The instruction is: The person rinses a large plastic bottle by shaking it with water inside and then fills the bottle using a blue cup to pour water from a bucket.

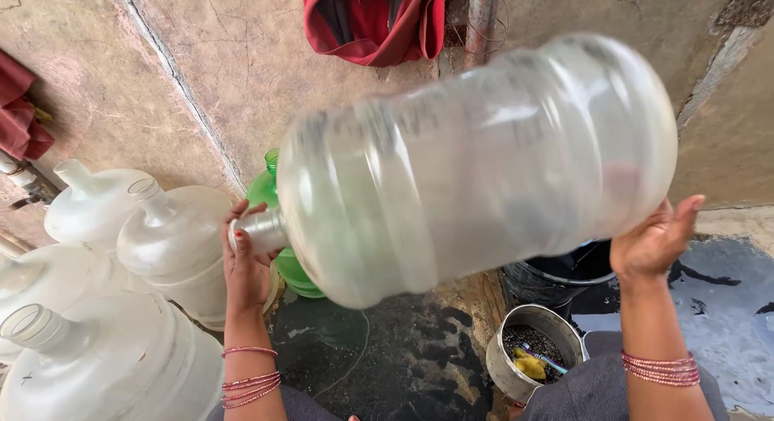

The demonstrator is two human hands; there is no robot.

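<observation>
I hold a large clear plastic water jug [476,163] sideways in the air, blurred by motion. My left hand [244,260] covers and grips its narrow neck at the left. My right hand [655,242] presses against the jug's base at the right, fingers spread. Both wrists wear pink bangles.
Several more clear jugs [173,243] stand at the left by the wall. A green bottle [270,197] stands behind the held jug. Below are a small steel pot [524,364] with a yellow scrubber and a dark bucket [564,280]. A red cloth [375,22] hangs on the wall. The ground is wet.
</observation>
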